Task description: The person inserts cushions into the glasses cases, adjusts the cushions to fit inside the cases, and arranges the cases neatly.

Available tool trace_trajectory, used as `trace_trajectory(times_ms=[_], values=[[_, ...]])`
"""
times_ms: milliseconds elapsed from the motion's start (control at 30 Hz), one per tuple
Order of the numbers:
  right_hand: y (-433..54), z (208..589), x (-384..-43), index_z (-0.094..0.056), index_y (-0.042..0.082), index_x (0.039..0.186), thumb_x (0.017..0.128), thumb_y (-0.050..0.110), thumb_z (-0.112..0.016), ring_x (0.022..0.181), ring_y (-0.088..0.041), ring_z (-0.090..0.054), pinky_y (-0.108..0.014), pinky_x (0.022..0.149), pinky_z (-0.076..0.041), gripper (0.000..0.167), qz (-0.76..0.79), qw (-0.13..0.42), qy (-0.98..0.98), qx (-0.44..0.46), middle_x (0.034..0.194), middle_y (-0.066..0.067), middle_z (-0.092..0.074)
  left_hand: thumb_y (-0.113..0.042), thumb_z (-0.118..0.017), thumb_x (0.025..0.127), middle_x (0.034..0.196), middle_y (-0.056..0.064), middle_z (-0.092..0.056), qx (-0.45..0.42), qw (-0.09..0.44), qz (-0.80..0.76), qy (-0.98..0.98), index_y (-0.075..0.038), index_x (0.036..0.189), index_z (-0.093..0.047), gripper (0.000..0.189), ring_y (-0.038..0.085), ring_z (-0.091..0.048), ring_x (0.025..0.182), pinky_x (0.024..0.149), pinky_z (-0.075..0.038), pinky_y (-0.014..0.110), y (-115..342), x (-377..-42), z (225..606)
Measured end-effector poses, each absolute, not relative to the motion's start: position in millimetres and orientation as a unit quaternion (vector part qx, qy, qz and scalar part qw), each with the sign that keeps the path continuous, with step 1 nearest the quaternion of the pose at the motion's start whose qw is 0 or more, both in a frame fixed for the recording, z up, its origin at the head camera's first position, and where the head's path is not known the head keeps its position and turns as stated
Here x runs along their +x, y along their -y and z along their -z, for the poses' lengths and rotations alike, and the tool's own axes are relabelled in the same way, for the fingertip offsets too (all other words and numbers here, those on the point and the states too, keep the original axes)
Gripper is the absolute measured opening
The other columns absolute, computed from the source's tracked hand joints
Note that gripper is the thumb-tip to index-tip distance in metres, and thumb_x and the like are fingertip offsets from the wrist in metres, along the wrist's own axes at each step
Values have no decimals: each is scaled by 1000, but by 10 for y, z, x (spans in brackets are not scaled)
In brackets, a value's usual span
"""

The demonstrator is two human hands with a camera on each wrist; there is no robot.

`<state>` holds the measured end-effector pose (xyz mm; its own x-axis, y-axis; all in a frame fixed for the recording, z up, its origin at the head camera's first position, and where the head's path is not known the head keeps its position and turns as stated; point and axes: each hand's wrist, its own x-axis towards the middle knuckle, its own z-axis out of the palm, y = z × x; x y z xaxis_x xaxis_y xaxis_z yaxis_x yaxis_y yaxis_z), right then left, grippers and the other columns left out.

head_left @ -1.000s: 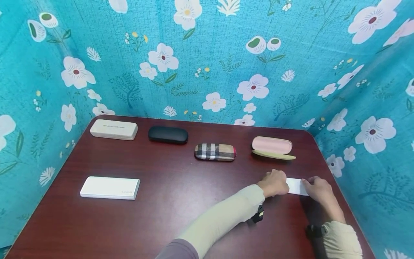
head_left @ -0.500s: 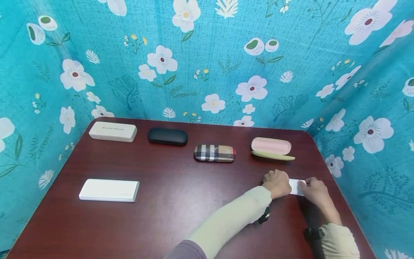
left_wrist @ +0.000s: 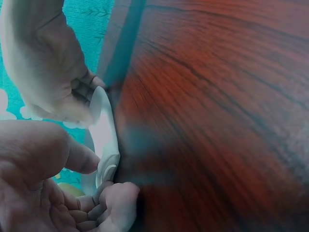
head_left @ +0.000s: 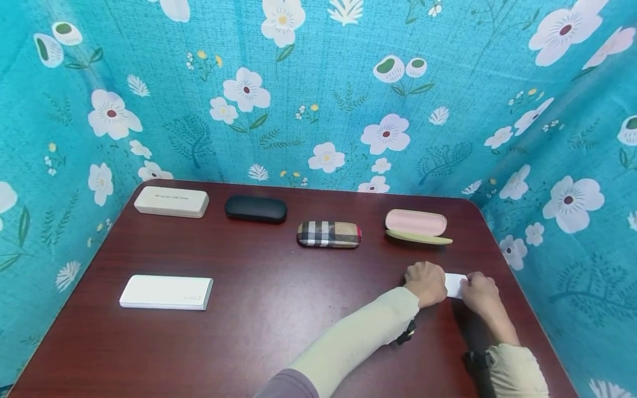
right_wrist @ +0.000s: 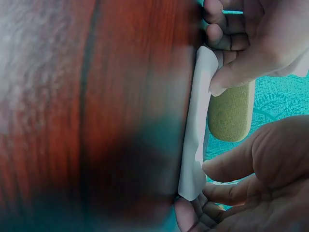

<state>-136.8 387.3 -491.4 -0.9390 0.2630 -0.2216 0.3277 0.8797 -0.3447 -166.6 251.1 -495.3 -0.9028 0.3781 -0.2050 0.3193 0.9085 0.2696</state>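
Between my two hands, low over the table's right side, is a small folded white cloth (head_left: 455, 286). My left hand (head_left: 426, 283) pinches its left end, with the thumb on its face and the fingers curled behind in the left wrist view. At the other end my right hand (head_left: 481, 296) grips it between thumb and fingers. Seen from the right wrist, the cloth (right_wrist: 197, 130) stands as a narrow strip with its lower edge along the tabletop. Just beyond the hands lies an open glasses case (head_left: 417, 223) with a pink lining and a yellow-green lid.
On the dark red table (head_left: 259, 342), a plaid glasses case (head_left: 329, 234), a black case (head_left: 256, 209) and a cream case (head_left: 171, 202) lie along the back. A white case (head_left: 166, 292) is at the left. A blue floral curtain (head_left: 308, 99) hangs behind.
My left hand has shifted right and my right hand slightly left, so a shorter stretch of the cloth shows between them. The cases have stayed put.
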Motion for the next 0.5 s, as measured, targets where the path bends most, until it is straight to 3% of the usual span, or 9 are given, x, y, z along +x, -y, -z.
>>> trace_trajectory(times_ms=[167, 367, 500], values=[[-3877, 4934, -1364, -57, -18, 94, 97, 6, -45, 77, -40, -55, -49, 70, -49, 28, 198, 82, -964, 160, 84, -32, -61, -37, -73, 84, 78, -9, -66, 184, 136, -131, -965, -27, 61, -61, 28, 12, -61, 70, 54, -48, 31, -2456, -1639, 4918], [-3906, 4942, -1381, -52, -27, 113, 97, 8, -45, 101, -57, -56, -63, 90, -48, 39, 197, 69, -965, 161, 107, -45, -58, -38, -74, 83, 78, -7, -65, 193, 127, -130, -964, -27, 65, -62, 24, 12, -60, 71, 53, -47, 31, -2463, -1636, 4926], [-3920, 4940, -1402, -49, -28, 118, 99, 11, -44, 108, -58, -53, -64, 94, -46, 43, 203, 89, -960, 172, 114, -46, -55, -39, -75, 83, 78, -6, -65, 201, 114, -113, -966, -27, 66, -64, 23, 12, -59, 71, 52, -46, 32, -2473, -1638, 4955]])
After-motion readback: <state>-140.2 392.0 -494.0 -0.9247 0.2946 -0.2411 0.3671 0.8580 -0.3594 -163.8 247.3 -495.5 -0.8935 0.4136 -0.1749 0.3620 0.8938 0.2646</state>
